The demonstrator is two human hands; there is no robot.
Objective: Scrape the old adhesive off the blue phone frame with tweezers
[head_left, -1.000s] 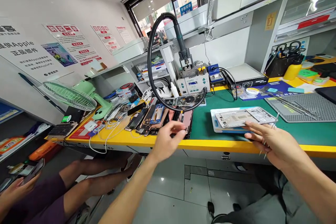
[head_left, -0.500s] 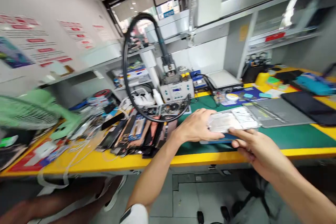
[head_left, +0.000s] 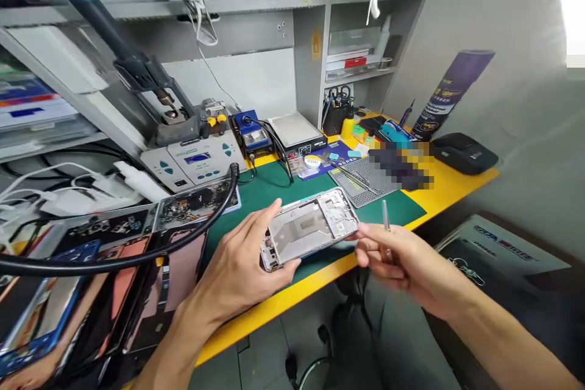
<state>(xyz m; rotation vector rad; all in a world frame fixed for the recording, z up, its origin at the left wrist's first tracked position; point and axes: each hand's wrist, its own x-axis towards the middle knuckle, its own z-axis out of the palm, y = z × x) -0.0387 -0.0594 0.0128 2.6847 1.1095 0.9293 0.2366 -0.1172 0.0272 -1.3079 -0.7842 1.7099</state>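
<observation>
My left hand point(head_left: 249, 262) grips the left end of an opened phone frame point(head_left: 301, 234), thumb along the near edge and fingers along the far edge. The frame is tilted toward me over the green mat point(head_left: 269, 183), its silvery inside showing, with a white-and-metal plate area at the right end. My right hand point(head_left: 388, 256) is closed beside the right end, its thumb and fingertips at the frame's corner. From this hand a thin, pale rod-shaped tool point(head_left: 385, 214) sticks up; the rest of it is hidden by the fingers.
Tweezers point(head_left: 351, 177) lie on a grey perforated pad point(head_left: 365, 173) behind the frame. At the left are several opened phones point(head_left: 178, 262) and a black hose point(head_left: 192, 237) arching over them. A soldering station point(head_left: 201, 161) stands behind; a purple spray can point(head_left: 452, 97) is at the right.
The view has swung right and closer to the bench. The phone frame stays in my left hand, now tilted toward me. A rod-shaped tool now shows in my right hand.
</observation>
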